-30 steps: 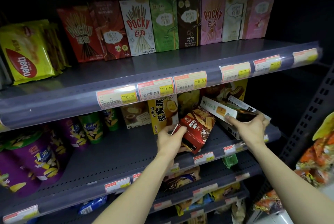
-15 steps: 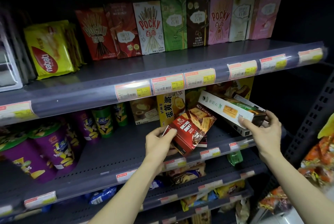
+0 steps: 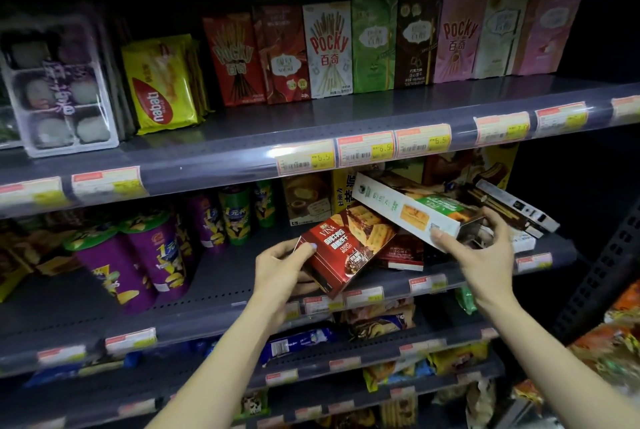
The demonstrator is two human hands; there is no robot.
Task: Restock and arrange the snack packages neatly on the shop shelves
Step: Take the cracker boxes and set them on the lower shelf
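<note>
1. My left hand [image 3: 282, 271] grips the red biscuit box [image 3: 346, 250] at its near left corner, the thumb on the front face and the other fingers curled under it. The box is tilted and lifted over the front part of the middle shelf [image 3: 221, 284]; I cannot tell if its lower edge touches the shelf.

2. My right hand [image 3: 485, 255] holds the white and green box [image 3: 412, 208] at its right end, the thumb on the front side and the fingers wrapped behind. This box points up and to the left, with its far end just under the edge of the top shelf [image 3: 346, 123].

3. What looks done: on the top shelf the stick biscuit boxes [image 3: 327, 50] stand upright in a tidy row, and the yellow wafer packs [image 3: 162, 85] stand beside them on the left. The purple and green chip cups [image 3: 152, 255] on the left of the middle shelf stand in lines.

4. What is left, as I judge: the right part of the middle shelf is not tidy. A dark red box [image 3: 401, 252] lies flat behind my two boxes, and a dark flat box [image 3: 512, 206] lies tilted at the far right. Both boxes in my hands are not yet placed.

5. I think the task is in the middle, with this corner to arrange and the lower shelves [image 3: 381, 356] also looking mixed.
</note>
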